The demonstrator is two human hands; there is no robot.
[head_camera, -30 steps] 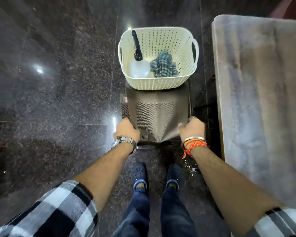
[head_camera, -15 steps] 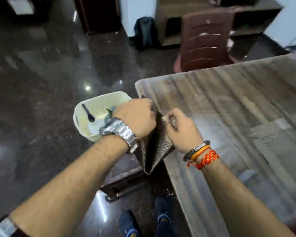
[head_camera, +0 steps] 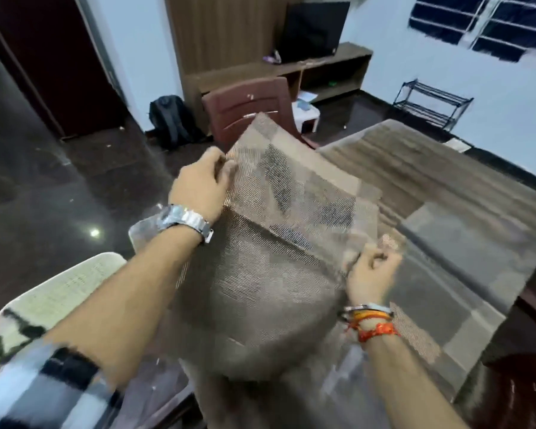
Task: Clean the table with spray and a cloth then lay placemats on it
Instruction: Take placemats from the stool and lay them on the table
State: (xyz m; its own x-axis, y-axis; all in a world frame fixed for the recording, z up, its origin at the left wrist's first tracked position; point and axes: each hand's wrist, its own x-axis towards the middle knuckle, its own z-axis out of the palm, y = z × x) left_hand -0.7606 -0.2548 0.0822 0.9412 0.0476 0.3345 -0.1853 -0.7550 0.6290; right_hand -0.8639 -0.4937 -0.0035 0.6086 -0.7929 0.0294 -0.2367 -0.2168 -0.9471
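A stack of brown woven placemats is held up in the air over the near left part of the wooden table. My left hand pinches the mats' left edge. My right hand grips their right edge, fingers curled. One placemat lies flat on the table to the right. The cream basket sits low at the left; the spray bottle and cloth inside it are hidden by blur and my arm.
A maroon plastic chair stands at the table's far end. Behind it are a black backpack, a wooden TV unit and a white stool. A black wire rack stands by the right wall. Dark polished floor lies to the left.
Both hands have lifted the placemats from the stool in front of the basket, swung them right and raised them over the table. The view has tilted up toward the room.
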